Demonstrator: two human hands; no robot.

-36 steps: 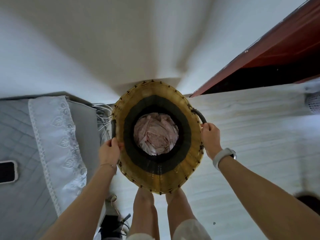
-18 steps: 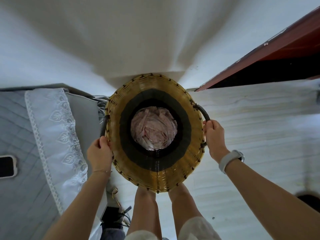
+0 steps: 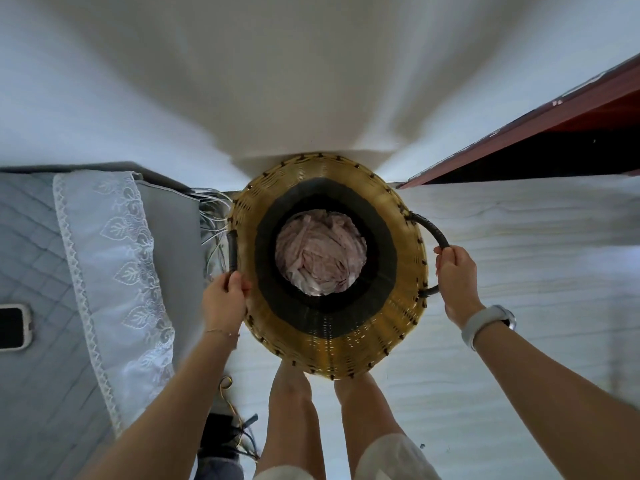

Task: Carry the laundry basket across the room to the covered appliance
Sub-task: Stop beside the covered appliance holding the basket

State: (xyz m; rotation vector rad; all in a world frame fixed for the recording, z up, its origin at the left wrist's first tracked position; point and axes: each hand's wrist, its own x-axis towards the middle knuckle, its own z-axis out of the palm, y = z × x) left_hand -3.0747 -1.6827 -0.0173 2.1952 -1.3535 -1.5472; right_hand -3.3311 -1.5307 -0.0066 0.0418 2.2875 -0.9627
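Note:
A round woven laundry basket (image 3: 346, 348), yellow wicker with a dark inner band, hangs in front of me above my legs. Crumpled pink cloth (image 3: 320, 252) lies at its bottom. My left hand (image 3: 223, 299) grips the dark handle on the basket's left side. My right hand (image 3: 457, 278) grips the dark loop handle on its right side. The covered appliance (image 3: 38, 258) stands at the left, under a grey quilted cover with a white lace runner (image 3: 114, 271) on top, close beside the basket.
A phone (image 3: 12, 327) lies on the appliance's cover at the far left. Loose cables (image 3: 211, 216) hang between appliance and basket, with more cords and a dark object on the floor (image 3: 228, 431). A white wall is ahead; a red-brown door frame (image 3: 540, 133) is at the right.
The basket and both hands have shifted slightly relative to the appliance, staying close beside it. Both hands keep their grip on the handles.

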